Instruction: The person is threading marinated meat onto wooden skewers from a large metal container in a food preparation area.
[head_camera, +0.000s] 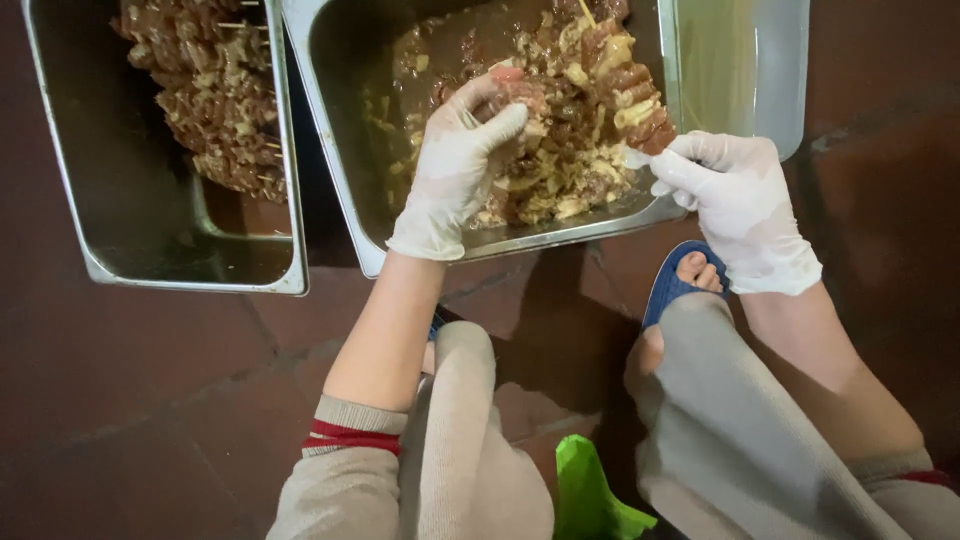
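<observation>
The middle tray (345, 180), a steel pan on the red tiled floor (150, 370), held chopped meat (560, 150) in brown marinade. The left hand (462, 165), in a white glove, reached into this tray from its near rim, fingers curled and pinching a piece of meat (512, 84) at the heap's left edge. The right hand (738, 200), also gloved, sat at the tray's near right corner, closed round the end of a skewer (632, 105) already loaded with meat chunks; the loaded part slanted up over the heap toward the tray's far right side.

Left of the tray stood a second tray (80, 200), with finished skewers (215, 95) stacked at its far end. Just right of the middle tray lay a third pan (775, 70), its contents unclear. Below the tray's near rim, a foot in a blue sandal (672, 280) rested on the floor between grey-trousered knees (470, 400), and a green bit (585, 495) showed lower still.
</observation>
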